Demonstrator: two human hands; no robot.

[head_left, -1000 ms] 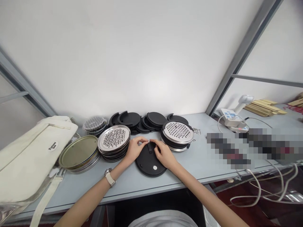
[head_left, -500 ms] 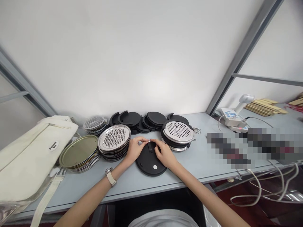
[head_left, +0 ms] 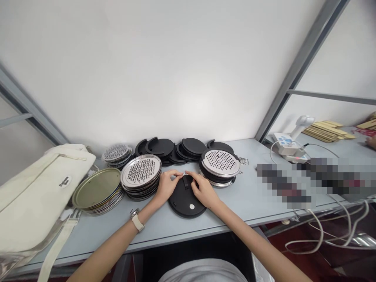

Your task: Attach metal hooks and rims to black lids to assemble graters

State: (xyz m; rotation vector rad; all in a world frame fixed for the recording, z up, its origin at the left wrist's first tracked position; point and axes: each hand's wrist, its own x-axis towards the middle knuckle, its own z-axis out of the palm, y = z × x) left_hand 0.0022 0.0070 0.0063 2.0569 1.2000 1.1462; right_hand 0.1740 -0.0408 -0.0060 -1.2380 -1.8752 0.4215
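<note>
A black round disc point(head_left: 188, 205) with a white dot and a short black strap point(head_left: 185, 182) lies on the table in front of me. At its far edge my left hand point(head_left: 167, 187) pinches a small shiny metal piece point(head_left: 185, 174), mostly covered by fingertips. My right hand point(head_left: 204, 190) closes on the same piece from the other side, its thumb low against the disc. Left of my hands stands a stack of round metal grater plates point(head_left: 141, 171). To the right is a stack of grater plates set in black holders point(head_left: 221, 162), with metal rings point(head_left: 243, 161) hanging out.
Black round holders point(head_left: 160, 148) lie along the wall. Smaller grater discs point(head_left: 116, 152), olive round plates point(head_left: 96, 188) and a cream bag point(head_left: 44, 196) are at left. A white device point(head_left: 284, 143), cables point(head_left: 321, 231) and wooden slats point(head_left: 327, 131) are at right.
My hands stay at the disc's far edge with almost no movement. The view shifts very slightly, and part of another person's hand shows at the far right edge.
</note>
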